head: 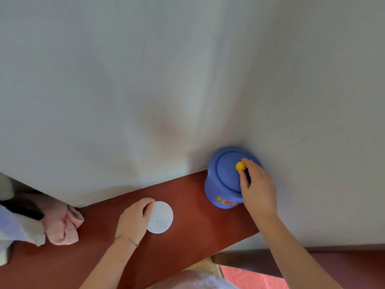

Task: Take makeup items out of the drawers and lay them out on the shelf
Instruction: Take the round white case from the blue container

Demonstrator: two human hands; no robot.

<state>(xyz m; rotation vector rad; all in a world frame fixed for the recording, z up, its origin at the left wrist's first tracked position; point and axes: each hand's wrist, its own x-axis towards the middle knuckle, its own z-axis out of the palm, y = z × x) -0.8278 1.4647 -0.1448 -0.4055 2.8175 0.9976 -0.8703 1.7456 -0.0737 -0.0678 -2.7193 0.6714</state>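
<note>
Red-brown wood makes the shelf (187, 236), which runs along a white wall (187, 80).

A person has both hands on the shelf. The left hand (133, 220) has a thin bracelet (126, 239) on the wrist. Its fingers (149, 205) are bent close together and hold the edge of a flat white round case (161, 217). The case lies flat on the shelf, just to the right of those fingers. It has a faint star-like pattern on its top.

The right hand (258, 188) reaches to a blue pot (223, 184) that stands on the shelf, right up against the wall. The pot has a round blue lid (227, 174), and the lid is on. Thumb and pointer finger are pinched narrow around a small yellow knob (240, 166) in the middle of the lid. The rest of the pot sits under and to the left of those fingers. Little yellow and red pictures (226, 201) show low on the front of the pot.

Far to the left of the left fingers, a bundle of pink and pale cloth (62, 224) lies on the end of the shelf. The white case and the blue pot are well apart from each other, with bare wood between them.
</note>
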